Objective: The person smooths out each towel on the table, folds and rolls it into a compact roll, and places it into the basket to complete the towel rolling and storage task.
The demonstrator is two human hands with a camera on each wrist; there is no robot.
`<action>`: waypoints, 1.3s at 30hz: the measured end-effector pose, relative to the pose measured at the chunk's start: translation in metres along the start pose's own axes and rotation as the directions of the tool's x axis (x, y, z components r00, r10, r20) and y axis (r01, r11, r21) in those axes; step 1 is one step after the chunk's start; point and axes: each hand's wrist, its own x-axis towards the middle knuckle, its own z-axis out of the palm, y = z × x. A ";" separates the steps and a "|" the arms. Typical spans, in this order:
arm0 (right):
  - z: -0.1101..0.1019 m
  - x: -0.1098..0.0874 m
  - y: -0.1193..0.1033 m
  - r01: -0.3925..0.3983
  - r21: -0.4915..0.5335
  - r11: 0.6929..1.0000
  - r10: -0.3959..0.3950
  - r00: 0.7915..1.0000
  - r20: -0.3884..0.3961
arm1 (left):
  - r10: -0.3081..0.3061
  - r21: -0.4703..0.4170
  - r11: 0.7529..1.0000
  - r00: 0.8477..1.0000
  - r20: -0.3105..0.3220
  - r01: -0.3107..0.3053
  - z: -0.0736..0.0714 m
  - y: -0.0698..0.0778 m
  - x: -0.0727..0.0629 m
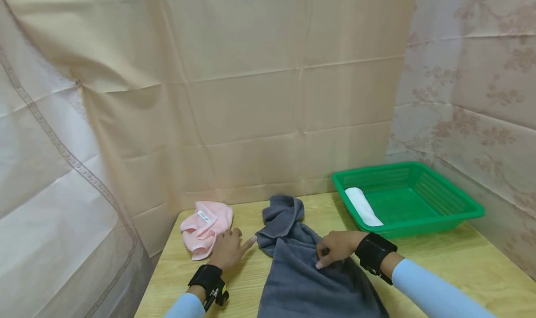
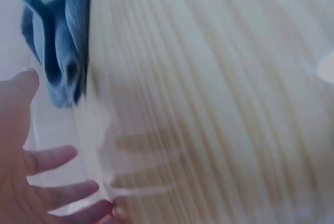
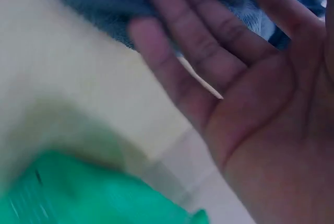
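Note:
A dark grey towel [image 1: 293, 276], with a soft nap, lies lengthwise on the table, its far end bunched and twisted and its near part spread wider. My right hand [image 1: 338, 248] is on its right side, thumb and forefinger pinching the fabric. In the right wrist view the other fingers [image 3: 195, 41] stretch loosely against the towel's edge. My left hand [image 1: 229, 249], holding nothing, has its fingers spread beside a crumpled pink cloth [image 1: 211, 222] with a white label. Its thumb points at the bunched end of the towel; the left wrist view shows the fingers [image 2: 73, 195] apart.
A green plastic basket [image 1: 427, 225] stands at the back right, with a rolled white cloth [image 1: 362, 206] along its left side. The light wooden table [image 1: 452, 262] ends against beige curtain-like sheets [image 1: 259, 104] behind and a flowered one [image 1: 481, 122] on the right.

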 end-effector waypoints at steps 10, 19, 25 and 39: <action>0.020 0.029 0.005 0.095 -0.161 0.982 -0.140 0.946 -0.291 | 0.273 -0.147 0.955 0.957 0.094 -0.258 0.013 0.043 0.018; 0.025 0.042 0.002 0.145 -0.129 0.981 -0.171 0.960 -0.220 | 0.330 0.027 0.942 0.940 0.083 -0.333 0.019 0.051 0.026; 0.026 0.043 0.002 0.110 -0.095 0.989 -0.127 0.972 -0.196 | 0.326 0.107 0.939 0.945 0.013 -0.325 0.017 0.044 0.030; 0.024 0.029 0.008 0.112 -0.122 0.986 -0.148 0.926 -0.346 | 0.060 0.046 0.998 0.963 -0.264 -0.050 -0.004 0.001 0.015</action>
